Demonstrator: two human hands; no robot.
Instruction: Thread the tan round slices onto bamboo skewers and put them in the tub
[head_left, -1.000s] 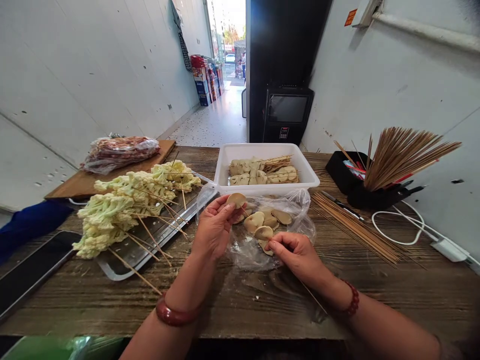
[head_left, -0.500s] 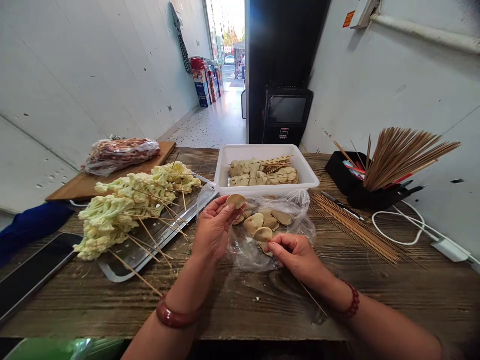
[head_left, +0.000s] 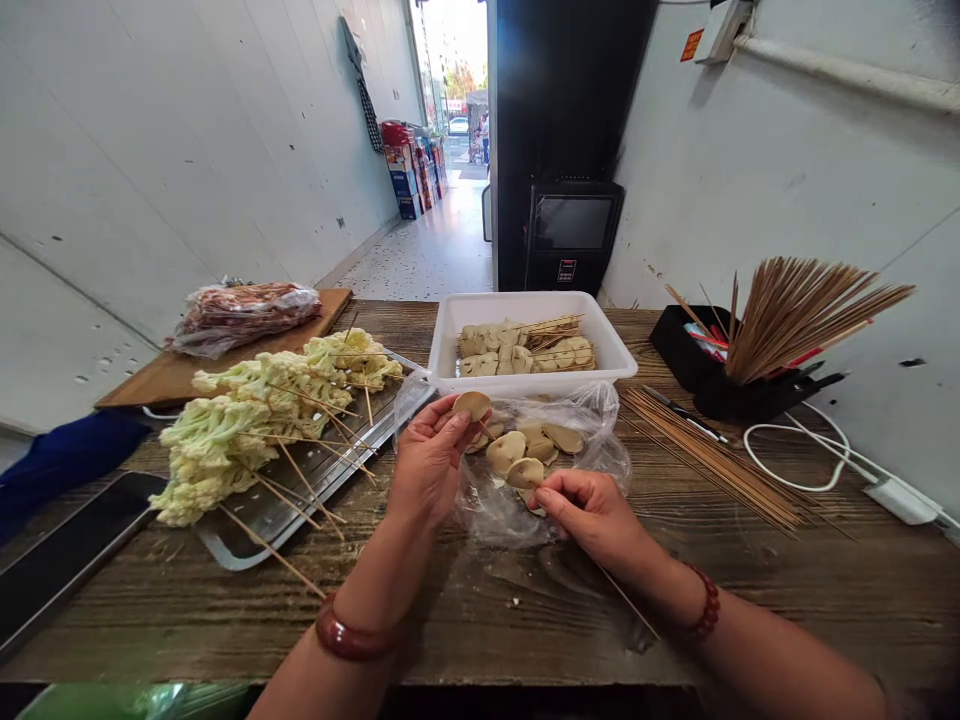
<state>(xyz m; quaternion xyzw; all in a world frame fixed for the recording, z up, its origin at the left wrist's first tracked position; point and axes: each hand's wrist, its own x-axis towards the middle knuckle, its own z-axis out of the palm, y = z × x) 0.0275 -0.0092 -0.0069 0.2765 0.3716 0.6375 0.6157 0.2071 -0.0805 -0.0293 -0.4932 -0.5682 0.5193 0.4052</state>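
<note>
My left hand [head_left: 429, 455] pinches a thin, round beige mushroom slice [head_left: 472, 404] between thumb and fingers. My right hand [head_left: 589, 515] is closed around a bamboo skewer [head_left: 626, 597], whose lower end sticks out below the palm. Another mushroom slice [head_left: 525, 473] sits on the skewer just ahead of my right fingertips. The skewer's point reaches toward the slice in my left hand; whether it has pierced that slice cannot be made out. Beneath both hands, a clear plastic bag [head_left: 495, 525] lies spread, with several loose slices [head_left: 564, 437] on it.
Behind the bag stands a white tub [head_left: 536, 381] of skewered slices. On the left are a metal tray [head_left: 232, 550] bearing cauliflower skewers [head_left: 225, 425], a cutting board [head_left: 139, 385] and a phone [head_left: 67, 555]. Loose skewers [head_left: 712, 460] and a black holder [head_left: 679, 345] lie right.
Both hands keep nearly the same pose, with the slice and skewer still held. The whole view has shifted very slightly.
</note>
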